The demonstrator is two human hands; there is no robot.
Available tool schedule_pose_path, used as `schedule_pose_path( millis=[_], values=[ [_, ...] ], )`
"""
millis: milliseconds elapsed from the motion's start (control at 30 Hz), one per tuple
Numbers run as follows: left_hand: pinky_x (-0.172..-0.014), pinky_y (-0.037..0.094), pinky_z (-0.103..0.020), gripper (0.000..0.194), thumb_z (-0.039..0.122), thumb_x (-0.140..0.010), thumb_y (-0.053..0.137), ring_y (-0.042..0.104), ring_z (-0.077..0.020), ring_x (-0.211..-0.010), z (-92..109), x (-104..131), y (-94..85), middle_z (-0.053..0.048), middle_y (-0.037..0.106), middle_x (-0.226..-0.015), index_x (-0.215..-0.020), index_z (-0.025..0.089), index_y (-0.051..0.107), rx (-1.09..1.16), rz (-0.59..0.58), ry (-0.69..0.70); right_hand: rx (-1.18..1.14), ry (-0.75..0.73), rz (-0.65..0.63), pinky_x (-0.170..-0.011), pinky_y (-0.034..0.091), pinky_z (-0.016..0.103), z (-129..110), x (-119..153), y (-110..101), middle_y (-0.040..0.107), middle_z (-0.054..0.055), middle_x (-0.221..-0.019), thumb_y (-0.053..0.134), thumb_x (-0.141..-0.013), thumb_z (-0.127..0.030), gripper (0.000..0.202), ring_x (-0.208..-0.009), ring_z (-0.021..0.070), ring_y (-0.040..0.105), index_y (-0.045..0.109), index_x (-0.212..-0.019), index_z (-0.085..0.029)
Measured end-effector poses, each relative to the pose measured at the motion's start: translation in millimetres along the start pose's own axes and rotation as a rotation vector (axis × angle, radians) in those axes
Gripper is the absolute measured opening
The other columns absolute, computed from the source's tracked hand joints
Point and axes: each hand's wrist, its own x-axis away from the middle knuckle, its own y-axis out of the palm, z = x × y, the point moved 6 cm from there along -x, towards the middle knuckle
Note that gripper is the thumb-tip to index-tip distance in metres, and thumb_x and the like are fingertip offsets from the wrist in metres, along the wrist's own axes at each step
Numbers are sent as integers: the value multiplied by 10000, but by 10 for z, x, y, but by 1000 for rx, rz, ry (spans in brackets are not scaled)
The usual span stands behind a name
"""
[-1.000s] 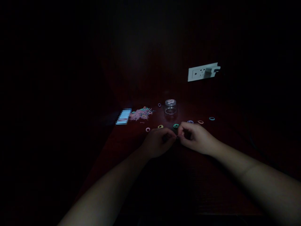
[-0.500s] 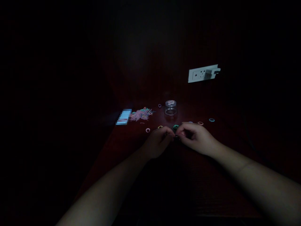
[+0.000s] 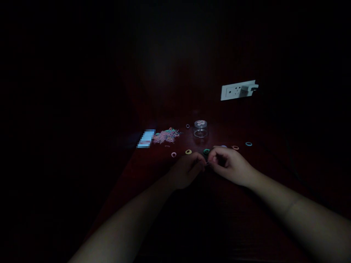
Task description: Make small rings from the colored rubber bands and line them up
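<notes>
My left hand [image 3: 189, 170] and my right hand [image 3: 230, 165] meet fingertip to fingertip above the table, both pinched closed. Between the fingertips shows a tiny pinkish rubber band [image 3: 207, 163], mostly covered by the fingers. Just beyond them lies a green rubber band [image 3: 206, 151], partly behind my right hand. To the left of it are a yellow rubber band [image 3: 188, 152] and a pink one [image 3: 173, 155]. On the right, an orange rubber band [image 3: 235, 148] and a blue one [image 3: 248, 144] rest on the table.
A tangled heap of coloured rubber bands [image 3: 167, 136] lies beside a lit, blurred-out phone-like screen [image 3: 146, 138]. Behind my hands stands a lidded clear jar [image 3: 200, 129], with one small dark band [image 3: 188, 126] to its left. A wall socket [image 3: 238, 90] holds a plug. Surroundings are very dark.
The whole view has shifted slightly, so everything sits a little lower in it. My hands keep their pinch, and the pinkish band shows slightly between the fingertips.
</notes>
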Motion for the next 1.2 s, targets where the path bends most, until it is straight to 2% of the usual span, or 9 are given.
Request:
schedule_pose_path(
  millis=[200,433,567,767,900,1000,1100,1200],
  values=[
    [-672,414,-266,222,288,-980,394,528,-131,-710,46,-8,5,0,586,-777,-829,182,517,-58,-31,33,-24,11,-1,-587,434,281,-21,5,2,560,4,-695,595,-803,-203,50,-633,140,520,582,-758,-188],
    [-668,403,-282,252,312,-991,344,496,-141,-717,55,-12,-6,-7,550,-787,-802,194,463,-107,6,48,-171,84,11,-542,409,258,8,11,64,535,-16,-657,623,-805,-248,87,-599,124,482,567,-765,-194],
    [-663,397,-281,249,317,-994,351,485,-136,-713,86,-1,-11,-2,533,-786,-804,193,454,-93,29,73,-184,117,30,-520,380,248,31,4,94,503,-28,-638,620,-805,-255,122,-580,117,449,536,-733,-203],
    [-691,403,-275,250,314,-994,380,497,-131,-734,74,9,2,1,544,-793,-814,183,495,-8,33,58,-144,118,-11,-527,371,245,47,12,106,494,-29,-659,575,-831,-240,134,-585,112,440,496,-730,-204],
    [-660,404,-265,256,358,-980,434,504,-128,-714,11,13,15,2,564,-781,-827,180,536,42,43,17,-104,117,-18,-528,366,245,47,16,93,492,-31,-654,571,-822,-225,134,-586,113,440,483,-722,-207],
    [-617,400,-249,220,387,-923,550,513,-124,-685,-21,17,18,6,581,-765,-856,178,570,50,54,-4,-74,115,-10,-532,368,248,36,14,84,496,-30,-651,571,-817,-219,125,-590,116,445,489,-724,-208],
    [-623,416,-243,167,339,-862,634,546,-126,-702,-14,18,-7,0,621,-795,-873,177,594,-1,101,8,-75,112,-12,-534,370,249,24,15,80,501,-28,-650,567,-820,-218,118,-587,117,449,495,-727,-206],
    [-631,426,-248,129,302,-858,627,563,-125,-693,-4,15,-53,-2,634,-781,-837,176,606,-94,173,4,-83,114,-25,-529,368,248,14,22,80,506,-26,-647,558,-813,-208,108,-582,116,455,500,-723,-203]
  ],
)
